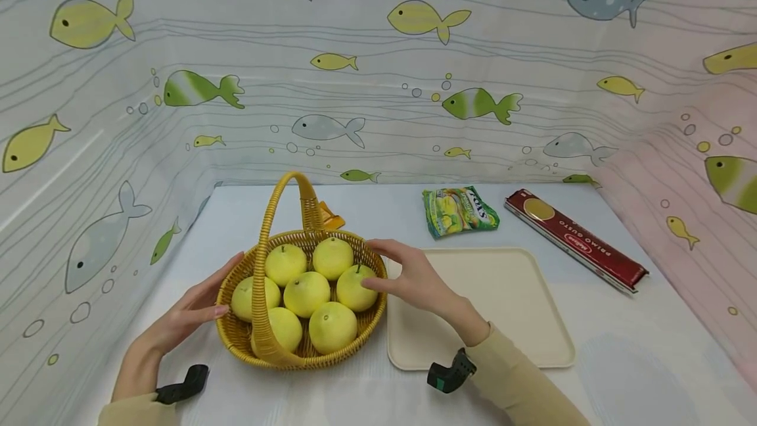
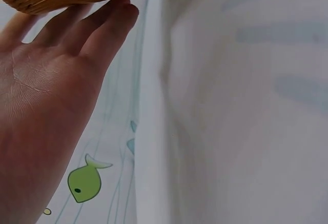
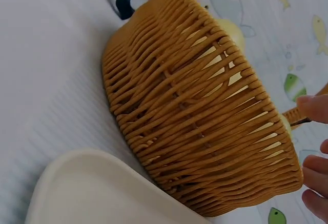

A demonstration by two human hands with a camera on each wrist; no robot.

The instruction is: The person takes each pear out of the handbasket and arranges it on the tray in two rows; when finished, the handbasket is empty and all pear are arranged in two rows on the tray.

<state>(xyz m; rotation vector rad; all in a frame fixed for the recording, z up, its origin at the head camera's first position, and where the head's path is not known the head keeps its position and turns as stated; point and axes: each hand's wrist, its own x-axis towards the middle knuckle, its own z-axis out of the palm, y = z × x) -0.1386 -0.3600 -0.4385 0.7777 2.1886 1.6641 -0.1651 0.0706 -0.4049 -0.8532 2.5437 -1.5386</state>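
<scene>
A yellow-brown wicker basket (image 1: 349, 350) with a tall arched handle (image 1: 264, 242) holds several round yellow-green pears (image 1: 306, 294). On the basket's left side is my left hand (image 1: 177, 314), its fingers stretched along the outer wall. In the left wrist view the left fingertips (image 2: 123, 8) lie right under the woven side. My right hand (image 1: 414, 278) is at the right rim, thumb reaching over the rightmost pear (image 1: 353, 289) and the other fingers spread near the rim. The right wrist view shows its thumb (image 3: 313, 107) and fingers apart, beside the basket wall (image 3: 200, 116).
A cream tray (image 1: 473, 307) lies right of the basket, partly under my right forearm. Behind it is a green candy bag marked FOX'S (image 1: 460, 210). A long red Primo Gusto pasta pack (image 1: 573, 238) lies at far right. An orange packet (image 1: 331, 217) shows behind the basket.
</scene>
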